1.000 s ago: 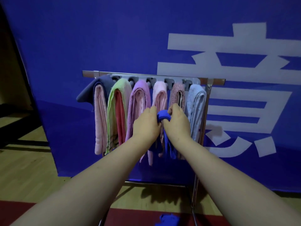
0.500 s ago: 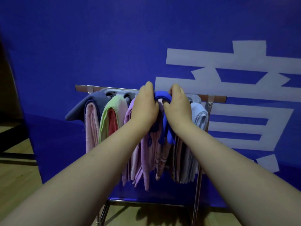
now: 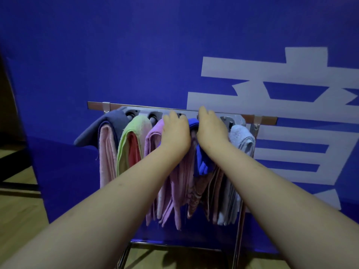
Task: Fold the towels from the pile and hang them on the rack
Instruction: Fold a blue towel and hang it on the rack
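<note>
A folded bright blue towel [image 3: 201, 162] hangs over an arm of the metal rack [image 3: 258, 119], between my two hands. My left hand [image 3: 174, 133] grips its left side and my right hand [image 3: 210, 131] grips its right side, fingers reaching over the rack's top. Other folded towels hang alongside: a navy and pink one [image 3: 105, 144], a green and coral one [image 3: 130, 144], a lilac one [image 3: 153, 138] and a pale blue one [image 3: 242, 138]. More pink towels hang behind my forearms, partly hidden.
A blue banner [image 3: 136, 55] with large white characters stands right behind the rack. Wooden floor [image 3: 17, 216] shows at the left and below. The rack's right leg [image 3: 238, 239] runs down to the floor.
Both hands lifted the blue towel from chest height up to the rack's top and pushed it onto an arm. The view has moved closer to the rack.
</note>
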The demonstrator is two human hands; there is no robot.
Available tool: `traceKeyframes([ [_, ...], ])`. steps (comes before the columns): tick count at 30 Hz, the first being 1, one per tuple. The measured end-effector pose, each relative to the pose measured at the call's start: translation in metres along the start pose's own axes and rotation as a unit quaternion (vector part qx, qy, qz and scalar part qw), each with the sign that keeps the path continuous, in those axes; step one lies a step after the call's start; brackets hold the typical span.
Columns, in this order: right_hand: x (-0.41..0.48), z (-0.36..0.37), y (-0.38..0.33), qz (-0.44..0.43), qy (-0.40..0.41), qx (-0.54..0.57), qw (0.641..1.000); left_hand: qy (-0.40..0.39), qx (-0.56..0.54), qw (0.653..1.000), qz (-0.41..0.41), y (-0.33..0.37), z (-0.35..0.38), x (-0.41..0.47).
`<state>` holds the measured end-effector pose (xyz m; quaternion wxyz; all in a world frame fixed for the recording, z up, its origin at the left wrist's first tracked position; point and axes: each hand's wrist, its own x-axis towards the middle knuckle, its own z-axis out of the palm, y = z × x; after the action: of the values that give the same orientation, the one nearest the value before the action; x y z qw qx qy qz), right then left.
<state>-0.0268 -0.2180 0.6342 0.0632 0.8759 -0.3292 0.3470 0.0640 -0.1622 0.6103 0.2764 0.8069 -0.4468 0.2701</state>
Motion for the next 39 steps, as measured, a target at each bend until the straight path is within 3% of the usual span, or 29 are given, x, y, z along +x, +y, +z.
traceKeyframes([
  [5,0.0,0.006,0.008,-0.005,-0.017,-0.044,0.999,0.001,0.07,0.997,0.018,0.008,0.008,-0.002],
  [9,-0.001,0.011,0.008,-0.014,-0.005,-0.074,0.997,-0.028,0.038,0.999,-0.004,0.007,0.015,-0.015],
  [15,-0.01,0.021,0.008,-0.003,-0.032,-0.032,0.999,-0.077,0.061,0.994,-0.045,-0.01,0.018,-0.018],
  [26,-0.02,0.031,0.014,0.014,-0.026,-0.049,0.998,-0.005,0.072,0.997,-0.018,-0.023,0.049,-0.044],
  [34,-0.036,0.041,0.02,0.007,-0.01,-0.074,0.997,-0.004,-0.133,0.989,-0.07,-0.04,0.073,-0.048],
  [39,-0.041,0.065,0.018,0.042,-0.008,0.037,0.998,-0.07,-0.25,0.961,-0.093,-0.035,0.086,-0.06],
])
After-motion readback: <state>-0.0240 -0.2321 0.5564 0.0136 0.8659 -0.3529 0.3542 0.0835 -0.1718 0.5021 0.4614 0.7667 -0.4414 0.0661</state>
